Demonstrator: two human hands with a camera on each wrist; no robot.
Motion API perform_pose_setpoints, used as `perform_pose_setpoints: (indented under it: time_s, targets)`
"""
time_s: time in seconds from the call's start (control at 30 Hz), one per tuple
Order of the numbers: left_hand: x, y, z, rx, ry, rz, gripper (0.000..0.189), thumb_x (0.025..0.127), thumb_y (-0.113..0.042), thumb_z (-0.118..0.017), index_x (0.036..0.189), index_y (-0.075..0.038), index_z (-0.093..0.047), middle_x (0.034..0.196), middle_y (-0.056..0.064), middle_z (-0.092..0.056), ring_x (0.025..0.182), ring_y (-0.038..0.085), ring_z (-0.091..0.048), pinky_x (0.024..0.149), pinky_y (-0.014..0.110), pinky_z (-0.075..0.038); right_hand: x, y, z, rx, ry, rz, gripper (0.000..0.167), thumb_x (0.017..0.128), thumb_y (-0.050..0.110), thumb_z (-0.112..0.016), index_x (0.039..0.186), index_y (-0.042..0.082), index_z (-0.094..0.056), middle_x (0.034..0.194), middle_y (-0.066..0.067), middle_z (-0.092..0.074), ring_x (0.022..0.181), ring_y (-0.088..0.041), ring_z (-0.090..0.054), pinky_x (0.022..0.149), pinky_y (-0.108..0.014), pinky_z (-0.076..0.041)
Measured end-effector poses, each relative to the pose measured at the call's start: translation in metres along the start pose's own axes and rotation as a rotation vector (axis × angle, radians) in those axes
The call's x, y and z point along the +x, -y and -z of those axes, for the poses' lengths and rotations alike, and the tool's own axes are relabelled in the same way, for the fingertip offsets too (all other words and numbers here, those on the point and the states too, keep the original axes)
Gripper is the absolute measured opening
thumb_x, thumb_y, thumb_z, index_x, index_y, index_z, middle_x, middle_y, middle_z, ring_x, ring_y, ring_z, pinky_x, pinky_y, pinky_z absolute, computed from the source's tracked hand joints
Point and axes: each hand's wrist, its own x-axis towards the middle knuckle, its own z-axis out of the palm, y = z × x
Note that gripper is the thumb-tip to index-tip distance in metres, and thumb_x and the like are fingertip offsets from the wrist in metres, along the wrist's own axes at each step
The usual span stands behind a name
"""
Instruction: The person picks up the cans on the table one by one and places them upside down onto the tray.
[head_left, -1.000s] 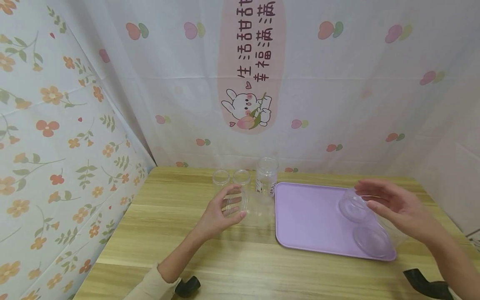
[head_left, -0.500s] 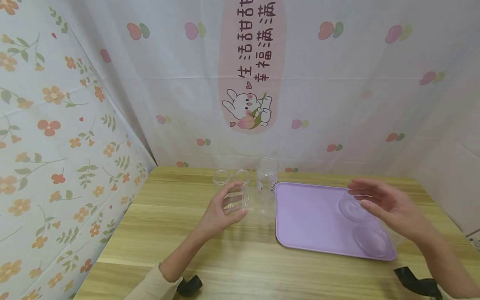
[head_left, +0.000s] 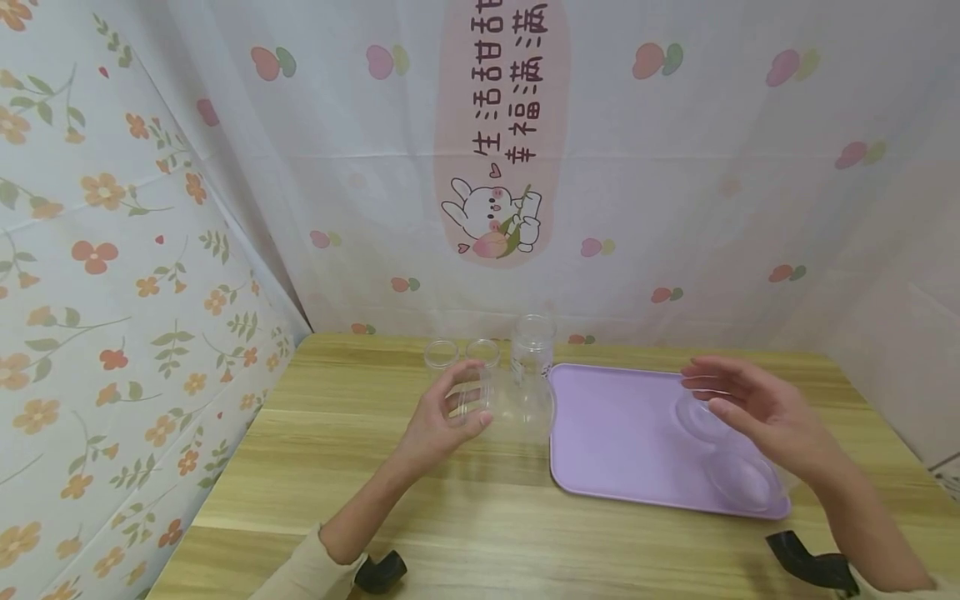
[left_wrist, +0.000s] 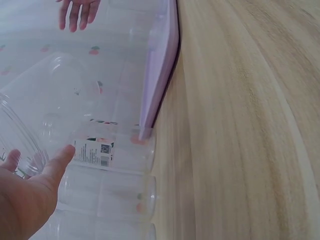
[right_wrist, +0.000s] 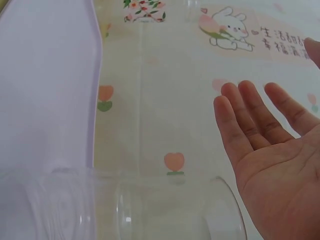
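Note:
My left hand (head_left: 438,423) grips a clear plastic jar (head_left: 528,408) near its ringed rim, its body lying sideways toward the tray. In the left wrist view the threaded rim (left_wrist: 21,131) sits beside the thumb. My right hand (head_left: 772,417), fingers extended and palm facing left, hovers above the right side of the purple tray (head_left: 622,442) with nothing in it. Below it, clear containers (head_left: 742,482) stand on the tray's right end, partly covered by the hand. The right wrist view shows the palm and spread fingers beside a clear container (right_wrist: 170,210).
Behind my left hand, two clear jars (head_left: 441,354) stand near the table's back edge. A taller-looking clear jar (head_left: 534,333) with a printed label (left_wrist: 92,152) is to their right. Patterned cloth (head_left: 360,183) hangs behind and left of the wooden table (head_left: 315,467).
My right hand has moved leftward over the tray, away from its right edge. My left hand stays nearly in place, still gripping the jar, whose body now angles a little more toward the tray.

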Motion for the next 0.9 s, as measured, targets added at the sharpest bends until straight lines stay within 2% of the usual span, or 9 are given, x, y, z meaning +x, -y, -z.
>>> perform_pose_setpoints:
  time_s: [0.1, 0.27, 0.47, 0.7, 0.9]
  targets:
    - [0.0, -0.002, 0.0, -0.025, -0.005, 0.004, 0.065, 0.091, -0.006, -0.071, 0.149, -0.006, -0.042, 0.144, 0.019, -0.043, 0.13, 0.043, -0.05, 0.093, 0.042, -0.055, 0.002, -0.001, -0.003, 0.02, 0.002, 0.01, 0.046, 0.093, -0.023, -0.053, 0.137, -0.024, -0.04, 0.133, -0.024, -0.059, 0.118, -0.026, -0.063, 0.095, -0.027, -0.052]
    - [0.001, -0.005, 0.0, -0.054, -0.021, 0.021, 0.065, 0.091, -0.003, -0.07, 0.149, -0.007, -0.042, 0.145, 0.019, -0.042, 0.131, 0.046, -0.048, 0.092, 0.043, -0.055, 0.004, -0.001, -0.009, 0.022, -0.005, -0.024, 0.052, 0.088, -0.032, -0.045, 0.138, -0.022, -0.04, 0.134, -0.023, -0.059, 0.117, -0.026, -0.063, 0.094, -0.029, -0.053]
    - [0.001, -0.005, 0.001, -0.067, -0.045, 0.049, 0.065, 0.091, 0.0, -0.069, 0.15, -0.01, -0.043, 0.145, 0.019, -0.043, 0.13, 0.04, -0.051, 0.092, 0.043, -0.055, 0.005, -0.004, -0.015, 0.045, 0.003, -0.036, 0.054, 0.089, -0.032, -0.045, 0.141, -0.019, -0.04, 0.135, -0.024, -0.057, 0.118, -0.026, -0.063, 0.095, -0.03, -0.053]
    - [0.001, -0.005, 0.0, -0.066, -0.059, 0.045, 0.063, 0.091, -0.004, -0.07, 0.148, -0.015, -0.046, 0.144, 0.019, -0.044, 0.125, 0.041, -0.054, 0.089, 0.043, -0.057, 0.007, -0.008, -0.024, 0.041, 0.007, -0.062, 0.054, 0.091, -0.029, -0.045, 0.143, -0.016, -0.041, 0.136, -0.023, -0.056, 0.12, -0.026, -0.062, 0.095, -0.03, -0.052]
    - [0.002, -0.004, 0.0, -0.097, -0.058, 0.044, 0.064, 0.09, -0.004, -0.069, 0.148, -0.014, -0.045, 0.144, 0.02, -0.044, 0.125, 0.039, -0.055, 0.093, 0.053, -0.054, 0.011, -0.012, -0.03, 0.055, 0.026, -0.046, 0.053, 0.092, -0.029, -0.045, 0.144, -0.017, -0.039, 0.138, -0.024, -0.054, 0.121, -0.028, -0.061, 0.098, -0.033, -0.051]
